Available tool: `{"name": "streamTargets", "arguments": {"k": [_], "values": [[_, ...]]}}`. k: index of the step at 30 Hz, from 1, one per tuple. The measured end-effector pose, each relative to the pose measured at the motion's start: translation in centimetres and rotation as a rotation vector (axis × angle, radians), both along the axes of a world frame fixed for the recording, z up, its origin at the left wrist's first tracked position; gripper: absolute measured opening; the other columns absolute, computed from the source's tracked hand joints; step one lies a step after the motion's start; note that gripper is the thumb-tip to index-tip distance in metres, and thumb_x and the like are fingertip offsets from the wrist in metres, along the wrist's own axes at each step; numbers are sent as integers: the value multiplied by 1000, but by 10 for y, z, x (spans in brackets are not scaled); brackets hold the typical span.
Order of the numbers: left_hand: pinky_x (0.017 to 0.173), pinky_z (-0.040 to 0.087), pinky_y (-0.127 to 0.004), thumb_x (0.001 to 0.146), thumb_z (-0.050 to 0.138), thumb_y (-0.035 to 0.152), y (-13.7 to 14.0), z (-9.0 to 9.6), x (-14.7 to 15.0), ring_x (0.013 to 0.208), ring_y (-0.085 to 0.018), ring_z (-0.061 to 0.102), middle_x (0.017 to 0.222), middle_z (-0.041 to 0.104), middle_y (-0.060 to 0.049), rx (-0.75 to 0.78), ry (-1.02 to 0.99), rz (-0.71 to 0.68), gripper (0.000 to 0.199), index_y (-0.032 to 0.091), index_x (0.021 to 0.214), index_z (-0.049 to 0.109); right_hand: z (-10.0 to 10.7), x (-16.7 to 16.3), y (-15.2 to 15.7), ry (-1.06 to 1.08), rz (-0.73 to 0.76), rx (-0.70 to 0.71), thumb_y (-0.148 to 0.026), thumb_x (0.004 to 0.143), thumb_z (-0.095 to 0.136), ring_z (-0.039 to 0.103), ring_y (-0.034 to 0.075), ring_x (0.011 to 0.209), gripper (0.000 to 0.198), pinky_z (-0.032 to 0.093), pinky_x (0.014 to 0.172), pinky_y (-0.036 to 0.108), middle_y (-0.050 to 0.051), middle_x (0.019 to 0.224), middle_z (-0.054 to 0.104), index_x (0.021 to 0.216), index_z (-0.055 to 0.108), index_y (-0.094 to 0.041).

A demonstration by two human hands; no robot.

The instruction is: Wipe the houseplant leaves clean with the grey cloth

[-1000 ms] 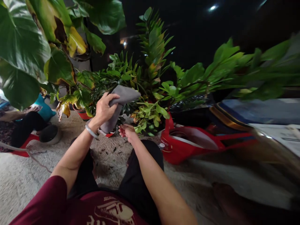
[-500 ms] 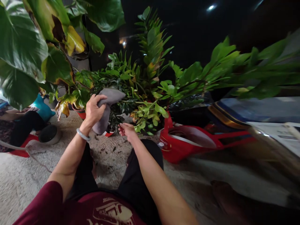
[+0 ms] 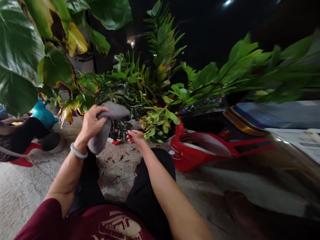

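Note:
My left hand (image 3: 93,124) is closed around a grey cloth (image 3: 113,110), which is bunched up with one flap pointing right and another hanging down. Dark, narrow leaves of a potted plant (image 3: 121,125) are just beyond the cloth. To the right, my right hand (image 3: 136,137) has its fingers curled together beside these leaves; whatever they may hold is too small to make out. Lighter green leaves (image 3: 160,125) lie close to the fingertips of that hand. Part of a red and white pot (image 3: 115,141) shows low between my hands.
Large broad leaves (image 3: 20,43) hang at the upper left. An open red bag (image 3: 187,160) stands right of my knee. At the far left a person's dark-clothed leg (image 3: 25,135) is beside a round dark pot (image 3: 52,142). Bits of leaf lie on the concrete floor (image 3: 122,166).
My left hand has moved left and slightly down with the grey cloth, away from the dark leaves. My right hand has stayed almost in place.

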State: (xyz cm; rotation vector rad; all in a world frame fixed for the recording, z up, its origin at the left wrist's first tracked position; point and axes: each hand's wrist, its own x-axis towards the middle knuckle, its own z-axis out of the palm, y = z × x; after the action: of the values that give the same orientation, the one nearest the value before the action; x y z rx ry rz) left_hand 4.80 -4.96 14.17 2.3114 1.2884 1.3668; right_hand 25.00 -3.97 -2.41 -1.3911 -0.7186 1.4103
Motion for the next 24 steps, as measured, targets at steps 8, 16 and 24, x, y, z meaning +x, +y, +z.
{"name": "streamTargets", "arguments": {"k": [8, 16, 24], "values": [[81, 51, -32, 70, 57, 7, 16, -33, 42, 87, -20, 64, 95, 68, -4, -160, 175, -135, 34, 21, 95, 75, 2, -6, 0, 10, -33, -19, -30, 78, 69, 49, 9, 31, 20, 31, 28, 16, -3, 44, 59, 65, 62, -18], [90, 51, -33, 71, 61, 13, -12, -12, -29, 93, -20, 65, 96, 71, -2, -73, -76, 100, 30, 22, 97, 75, 1, 1, -2, 39, -8, 10, -28, 78, 71, 50, 6, 33, 17, 35, 31, 14, -3, 48, 61, 68, 64, -16], [93, 51, -38, 66, 61, 6, -2, -89, -31, 96, -24, 67, 97, 73, -6, -299, 13, 181, 34, 20, 94, 76, 2, -8, -2, 80, -58, 89, -33, 77, 74, 51, 7, 34, 21, 36, 31, 15, -2, 50, 64, 67, 64, -17]]}}
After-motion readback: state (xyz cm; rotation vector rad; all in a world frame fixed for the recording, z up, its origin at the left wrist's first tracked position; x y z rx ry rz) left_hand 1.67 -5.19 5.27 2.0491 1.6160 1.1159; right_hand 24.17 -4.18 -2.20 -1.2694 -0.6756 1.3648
